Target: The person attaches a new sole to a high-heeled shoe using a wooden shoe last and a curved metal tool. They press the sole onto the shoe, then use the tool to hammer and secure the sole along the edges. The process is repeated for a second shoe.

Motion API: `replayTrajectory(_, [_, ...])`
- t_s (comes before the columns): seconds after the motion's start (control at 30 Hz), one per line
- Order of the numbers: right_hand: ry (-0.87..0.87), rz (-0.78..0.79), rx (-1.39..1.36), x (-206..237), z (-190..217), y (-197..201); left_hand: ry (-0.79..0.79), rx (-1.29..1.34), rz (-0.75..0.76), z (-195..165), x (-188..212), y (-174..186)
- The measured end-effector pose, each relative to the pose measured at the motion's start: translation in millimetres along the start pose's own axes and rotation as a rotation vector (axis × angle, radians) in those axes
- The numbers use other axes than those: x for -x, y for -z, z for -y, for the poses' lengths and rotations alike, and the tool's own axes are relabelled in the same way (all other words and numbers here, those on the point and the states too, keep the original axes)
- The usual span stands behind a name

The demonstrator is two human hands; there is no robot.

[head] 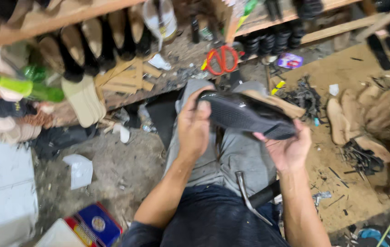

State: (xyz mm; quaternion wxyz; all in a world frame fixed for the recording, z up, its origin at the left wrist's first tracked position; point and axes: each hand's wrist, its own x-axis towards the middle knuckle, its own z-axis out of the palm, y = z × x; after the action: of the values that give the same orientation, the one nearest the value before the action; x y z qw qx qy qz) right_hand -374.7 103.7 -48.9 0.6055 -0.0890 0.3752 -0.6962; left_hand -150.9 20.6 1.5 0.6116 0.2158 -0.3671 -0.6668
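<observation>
We grip the black shoe sole (245, 114) at both ends: left hand (194, 126) clasping its heel, right hand (289, 148) apparently cupping the toe, long axis crosswise.

- A flat rectangular box (95, 225), blue with a red edge and a round pale emblem, is seen on the floor at the bottom left.
- A small purple and white wrapper (289, 60) is seen lying under the shelf at the upper right.
- A white container (159, 18) bearing a yellow label is set among the shoe soles at the top.
</observation>
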Motion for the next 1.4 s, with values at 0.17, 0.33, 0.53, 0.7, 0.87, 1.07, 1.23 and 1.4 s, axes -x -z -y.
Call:
replayTrajectory(0.17, [-0.124, -0.019, -0.146, 14, -14, 13, 0.032, 0.135, 0.103, 0, -8, 16])
replayTrajectory(0.33, [-0.41, 0.484, -0.401, 37, -32, 30, 0.137, 0.141, 0.194, 2, -6, 28])
replayTrajectory(0.53, [-0.22, 0.497, 0.079, 75, -21, 28, 0.261, 0.146, 0.062, 12, -3, 28])
replayTrajectory(0.7, [0.365, 0.494, 1.003, 97, -6, 24, 0.447, 0.247, -0.06, 22, 20, 41])
replayTrajectory(0.87, [0.398, 0.499, 1.103, 115, -12, 20, 0.414, -0.158, -0.21, 52, 40, 51])
replayTrajectory(1.07, [0.361, 0.521, 1.094, 116, -15, 17, 0.326, -0.178, -0.271, 57, 51, 64])
replayTrajectory(1.23, [0.361, 0.527, 1.131, 105, -24, 10, 0.388, 0.043, -0.25, 48, 44, 71])
replayTrajectory(1.4, [0.294, 0.472, 1.122, 88, -25, 12, 0.289, -0.174, -0.312, 59, 29, 70])
